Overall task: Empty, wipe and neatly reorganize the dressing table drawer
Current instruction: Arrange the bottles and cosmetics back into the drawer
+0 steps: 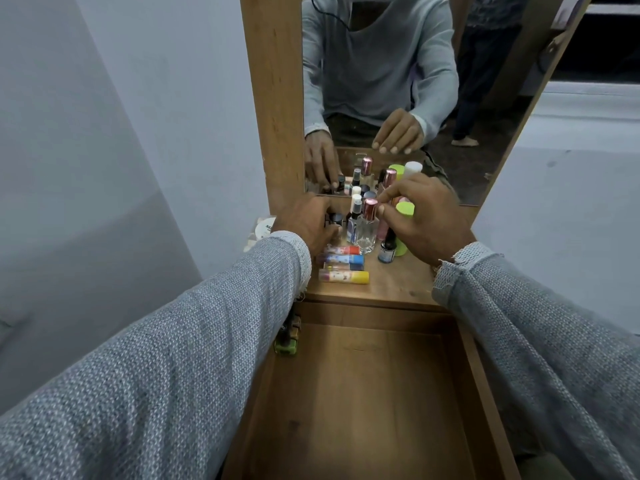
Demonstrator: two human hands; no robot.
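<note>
Two hands work above the open drawer (363, 393), which fills the lower centre of the frame, its wooden floor bare apart from a small green item (286, 345) at its upper left corner. On the tabletop (398, 285) above it, the left hand (308, 220) curls around a dark-capped jar (335, 218); the right hand (420, 216) pinches the pink cap of a clear glass bottle (367, 233). Three coloured tubes (343, 268) lie side by side — just below the bottles, before the mirror (381, 81).

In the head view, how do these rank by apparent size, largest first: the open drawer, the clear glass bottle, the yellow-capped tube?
1. open drawer, nearest the camera
2. clear glass bottle
3. yellow-capped tube, close to the bottle; unsure
</note>
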